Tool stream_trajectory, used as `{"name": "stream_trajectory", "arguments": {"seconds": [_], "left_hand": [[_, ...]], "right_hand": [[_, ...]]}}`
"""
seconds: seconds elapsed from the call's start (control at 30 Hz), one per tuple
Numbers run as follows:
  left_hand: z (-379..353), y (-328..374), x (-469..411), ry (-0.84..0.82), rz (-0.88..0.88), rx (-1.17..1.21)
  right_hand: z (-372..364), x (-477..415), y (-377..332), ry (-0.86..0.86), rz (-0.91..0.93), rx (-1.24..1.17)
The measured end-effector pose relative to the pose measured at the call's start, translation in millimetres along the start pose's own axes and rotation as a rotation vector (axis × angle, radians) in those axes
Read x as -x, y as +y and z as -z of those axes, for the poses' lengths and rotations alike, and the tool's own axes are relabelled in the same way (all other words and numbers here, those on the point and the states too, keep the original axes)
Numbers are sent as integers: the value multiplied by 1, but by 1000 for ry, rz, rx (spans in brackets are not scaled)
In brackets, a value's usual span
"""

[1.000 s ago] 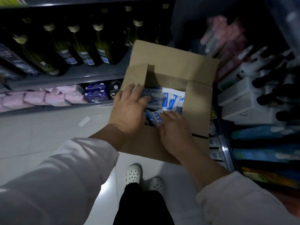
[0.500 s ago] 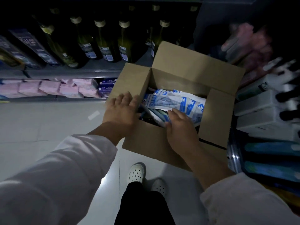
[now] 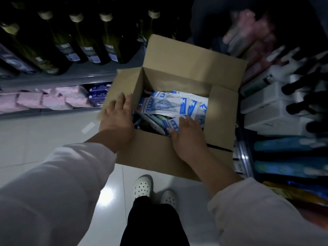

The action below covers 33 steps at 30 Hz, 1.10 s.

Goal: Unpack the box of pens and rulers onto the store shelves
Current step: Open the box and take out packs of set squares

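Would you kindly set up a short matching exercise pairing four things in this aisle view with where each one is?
Things:
1. ruler packets
2. left hand
3. dark bottles
4. pink packs

Places:
A. upper shelf at left
B. inside the cardboard box
C. lower shelf at left
D. on the box's left flap

Pairs: 1-B, 2-D, 3-A, 4-C

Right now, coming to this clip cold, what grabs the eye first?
The open cardboard box at centre, held above the white floor, full of blue-and-white packets that look like set squares and rulers. The left hand lies flat on the box's left flap, while the right hand reaches inside onto a packet. Dark green bottles line the shelf at upper left.
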State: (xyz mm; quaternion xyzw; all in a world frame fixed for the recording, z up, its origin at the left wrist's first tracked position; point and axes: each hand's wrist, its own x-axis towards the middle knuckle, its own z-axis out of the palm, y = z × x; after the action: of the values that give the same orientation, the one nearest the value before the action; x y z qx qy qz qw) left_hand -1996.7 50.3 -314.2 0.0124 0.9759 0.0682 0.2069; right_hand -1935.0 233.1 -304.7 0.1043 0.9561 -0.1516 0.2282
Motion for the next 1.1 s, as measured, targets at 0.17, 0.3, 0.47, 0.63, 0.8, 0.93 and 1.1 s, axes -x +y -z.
{"name": "stream_trajectory", "arguments": {"seconds": [0.17,0.3,0.47,0.63,0.8,0.93,1.1], "left_hand": [[-3,26,15,34,-167,-138],[-5,54,24,-59,-261,-118],[-18,71,32,-82,-426,-27],[-32,73,33,-162,-521,-58],[-38,73,27,-199,-513,-86],[-38,72,29,-148,-541,-144],[-32,75,31,-175,-533,-128]], "right_hand": [[19,14,0,77,-86,127],[33,27,38,254,-112,169],[35,26,95,231,-275,36],[25,20,114,214,-327,-174],[16,14,118,164,-353,-266],[12,10,118,191,-427,-327],[17,2,119,164,-483,-375]]}}
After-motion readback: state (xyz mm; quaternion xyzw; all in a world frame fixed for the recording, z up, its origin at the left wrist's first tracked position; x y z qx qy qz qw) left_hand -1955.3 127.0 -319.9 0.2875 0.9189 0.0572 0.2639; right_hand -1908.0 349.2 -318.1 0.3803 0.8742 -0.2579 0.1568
